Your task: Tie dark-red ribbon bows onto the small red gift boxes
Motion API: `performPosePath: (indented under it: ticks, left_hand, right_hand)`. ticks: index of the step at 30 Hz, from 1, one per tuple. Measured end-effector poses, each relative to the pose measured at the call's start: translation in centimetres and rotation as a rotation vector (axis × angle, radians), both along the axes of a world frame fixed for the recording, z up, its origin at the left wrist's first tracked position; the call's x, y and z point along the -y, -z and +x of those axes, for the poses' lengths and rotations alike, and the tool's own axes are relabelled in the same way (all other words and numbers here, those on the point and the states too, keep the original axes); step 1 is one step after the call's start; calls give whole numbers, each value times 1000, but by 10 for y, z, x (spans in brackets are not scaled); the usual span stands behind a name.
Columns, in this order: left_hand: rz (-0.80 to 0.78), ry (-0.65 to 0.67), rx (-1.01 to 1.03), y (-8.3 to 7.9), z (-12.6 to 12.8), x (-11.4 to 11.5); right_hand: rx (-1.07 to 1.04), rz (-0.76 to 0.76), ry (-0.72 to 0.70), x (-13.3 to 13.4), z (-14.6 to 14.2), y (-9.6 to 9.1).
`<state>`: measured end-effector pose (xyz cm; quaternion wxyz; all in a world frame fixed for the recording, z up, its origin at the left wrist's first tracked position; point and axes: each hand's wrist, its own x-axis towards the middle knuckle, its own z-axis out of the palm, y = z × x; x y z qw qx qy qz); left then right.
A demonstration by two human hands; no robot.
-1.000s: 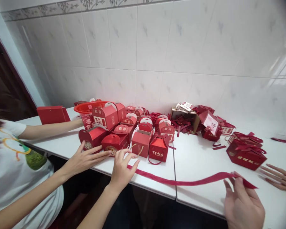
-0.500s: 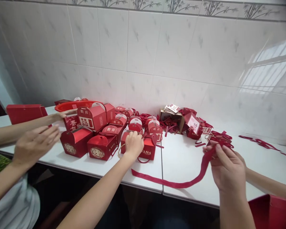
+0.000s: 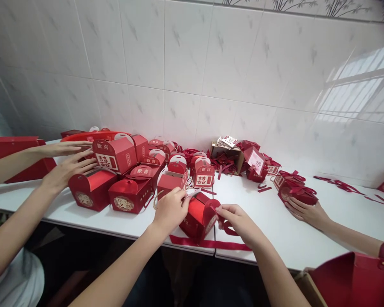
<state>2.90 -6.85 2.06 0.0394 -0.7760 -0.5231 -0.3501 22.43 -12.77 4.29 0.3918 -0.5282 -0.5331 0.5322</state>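
A small red gift box with a gold design sits tilted towards me at the table's front edge. My left hand grips its upper left end, by a pale flap. At the other end, my right hand pinches the box's rounded end near a dark red cord loop. A flat dark red ribbon lies along the table edge and passes by the box's near underside; whether it runs beneath is hidden. Just behind stands another red box with a white handle.
Co-workers' hands touch red boxes at the left; another person's hand holds a bow-tied box at the right. Finished-looking boxes crowd the left. A carton of ribbons and a red bag are also there.
My right hand has let the ribbon down onto the table and moved left to the box. My left hand has drawn the box forward and turned it. The right-hand bow-tied box now shows fully.
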Motion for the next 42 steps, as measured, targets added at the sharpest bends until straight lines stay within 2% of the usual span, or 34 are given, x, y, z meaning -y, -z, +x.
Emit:
performPosePath:
  ticks: [3,7,14,21,24,26,28,30,32,35,39,42]
  left_hand:
    - [65,49,41,0,2,1]
    - [167,217,54,-1,5,1]
    - [10,406,-42,-1,13,-5]
    - [135,365,-43,-2,16,-11]
    - [248,308,-70,-8,14,-10]
    - [327,275,-74,-17,13,-8]
    - [382,244,-47,-29,12,-7]
    - [412,209,15,-42,11,-7]
    - [422,192,100,-52,9,-8]
    - [303,250,216,-53,2,-8]
    - [-131,326,274,-34,-10,-8]
    - [-271,303,348,-19,-15,-11]
  right_hand:
    - [70,10,14,-3,-3,0]
    - [144,26,39,-11,-3,1]
    - [294,78,61,-26,-11,-1]
    - [529,221,133,-25,-12,-2]
    - [630,391,233,-22,-5,-5]
    - [601,539,213,-22,-5,-9]
    - [453,605,110,-25,-9,-14]
    - [266,581,9,-29,-15,-19]
    - [114,539,-1,-32,-21,-26]
    - [20,573,105,-28,-20,-40]
    - [-8,770,269,3,-9,-67]
    - [-139,943,391,34,-4,-85]
